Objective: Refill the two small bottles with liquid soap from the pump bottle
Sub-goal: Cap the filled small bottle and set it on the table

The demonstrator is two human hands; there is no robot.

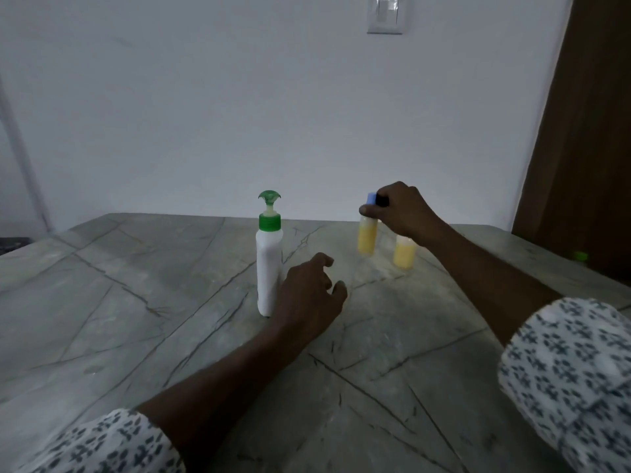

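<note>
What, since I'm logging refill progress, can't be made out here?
Head view.
The second small bottle: top hidden behind the right hand, capped or not unknown.
The held small bottle: motion-blurred; its blue cap seating unclear.
The pump bottle: opaque, soap level unseen; the left hand overlaps its base.
The green thing at right edge: too blurred to name.

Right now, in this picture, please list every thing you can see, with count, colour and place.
pump bottle: one, white with green pump, upright on the table, centre.
blue-capped small bottle: one, yellow liquid inside, right of the pump bottle.
second small bottle: one, yellow liquid inside, beside the first, top partly hidden.
green object: one, far right, too blurred to identify.
table: one, grey veined stone.
light switch: one, white, on the wall.
wooden panel: one, brown, right edge.
left hand: one, loosely curled, empty, beside the pump bottle.
right hand: one, grips the blue-capped small bottle's top.
</note>
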